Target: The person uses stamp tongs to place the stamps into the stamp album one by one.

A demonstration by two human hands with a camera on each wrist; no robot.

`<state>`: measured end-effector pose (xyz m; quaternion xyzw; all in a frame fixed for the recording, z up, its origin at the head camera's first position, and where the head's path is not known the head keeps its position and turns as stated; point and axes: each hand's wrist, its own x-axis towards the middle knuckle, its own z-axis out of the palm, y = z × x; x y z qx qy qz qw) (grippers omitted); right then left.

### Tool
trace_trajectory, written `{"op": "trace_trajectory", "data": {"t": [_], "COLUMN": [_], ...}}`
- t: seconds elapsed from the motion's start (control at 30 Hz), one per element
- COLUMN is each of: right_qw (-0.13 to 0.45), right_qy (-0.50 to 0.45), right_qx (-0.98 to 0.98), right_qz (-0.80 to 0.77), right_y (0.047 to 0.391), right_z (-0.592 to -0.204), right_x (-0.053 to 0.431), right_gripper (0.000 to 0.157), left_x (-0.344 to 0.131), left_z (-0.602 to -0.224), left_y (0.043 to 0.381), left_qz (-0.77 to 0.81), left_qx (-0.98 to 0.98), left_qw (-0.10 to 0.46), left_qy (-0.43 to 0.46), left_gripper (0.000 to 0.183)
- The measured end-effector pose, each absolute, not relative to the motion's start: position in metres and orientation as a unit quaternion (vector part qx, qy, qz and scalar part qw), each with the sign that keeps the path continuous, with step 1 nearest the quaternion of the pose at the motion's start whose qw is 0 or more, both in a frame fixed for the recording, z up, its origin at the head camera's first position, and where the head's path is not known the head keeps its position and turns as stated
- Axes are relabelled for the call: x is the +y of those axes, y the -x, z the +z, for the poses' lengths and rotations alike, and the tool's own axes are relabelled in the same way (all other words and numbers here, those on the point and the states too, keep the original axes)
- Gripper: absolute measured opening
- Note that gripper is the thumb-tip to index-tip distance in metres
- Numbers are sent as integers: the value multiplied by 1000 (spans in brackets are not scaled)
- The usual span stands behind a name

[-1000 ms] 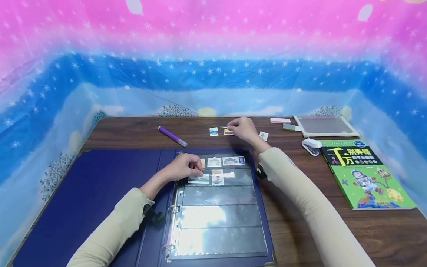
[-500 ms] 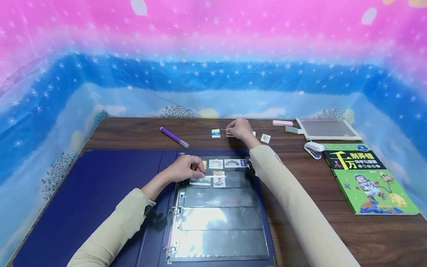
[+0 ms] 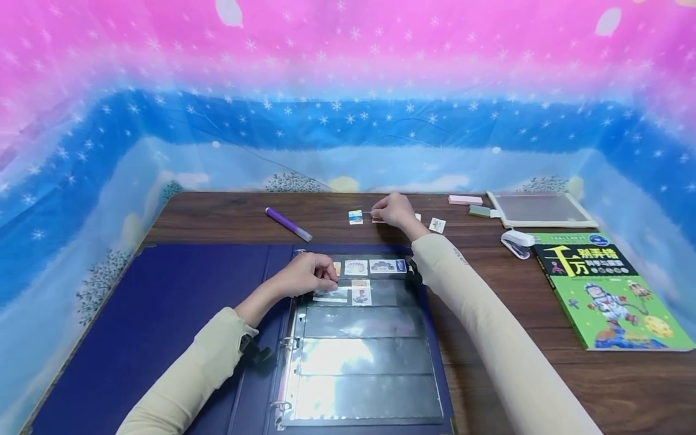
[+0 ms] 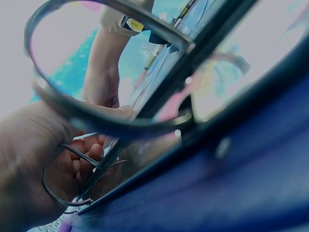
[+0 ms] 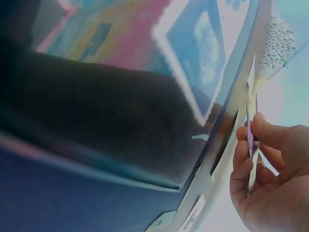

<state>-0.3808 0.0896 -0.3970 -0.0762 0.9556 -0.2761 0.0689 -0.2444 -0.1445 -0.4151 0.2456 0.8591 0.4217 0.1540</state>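
In the head view my right hand (image 3: 395, 211) is low over the table's far part and holds slim metal tweezers (image 5: 253, 145). Their tips point left, close to a blue-and-white stamp (image 3: 356, 217). Under these fingers lies a yellow-and-red stamp (image 3: 377, 219), partly hidden; another stamp (image 3: 437, 225) is to the right. My left hand (image 3: 307, 275) is at the upper left of the album page (image 3: 364, 320), thumb and forefinger pinching the edge of a clear pocket strip. Several stamps, such as a wide one (image 3: 387, 266), show in the top two pocket rows.
The navy ring album (image 3: 163, 326) spreads across the table's left and middle. A purple marker (image 3: 288, 224) is behind it. Rightward are a pink block (image 3: 465, 200), a green eraser (image 3: 480, 211), a mesh pouch (image 3: 544, 210), a white stapler (image 3: 518, 243) and a green book (image 3: 614, 296).
My right hand has shifted slightly left and down over the stamps, tweezers still held. The left hand stays at the pocket row. The head view has turned a little, shifting everything rightward.
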Motion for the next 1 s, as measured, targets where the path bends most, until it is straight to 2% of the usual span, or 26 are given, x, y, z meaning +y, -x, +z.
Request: {"op": "trace_trajectory", "data": {"t": [0.57, 1.0], "right_qw": [60, 53], "right_qy": [68, 74], "right_qx": [971, 944], "right_qz": [-222, -319], "right_y": [383, 362], "right_z": [-394, -372], "right_x": [89, 108], "right_gripper": [24, 24], "left_x": [-146, -146], "left_z": [-416, -415], "left_y": [245, 245], "left_qz": [424, 420], "left_qx": [856, 858], "left_qw": [156, 157], "left_qy": [-252, -251], "left_gripper": [6, 6]}}
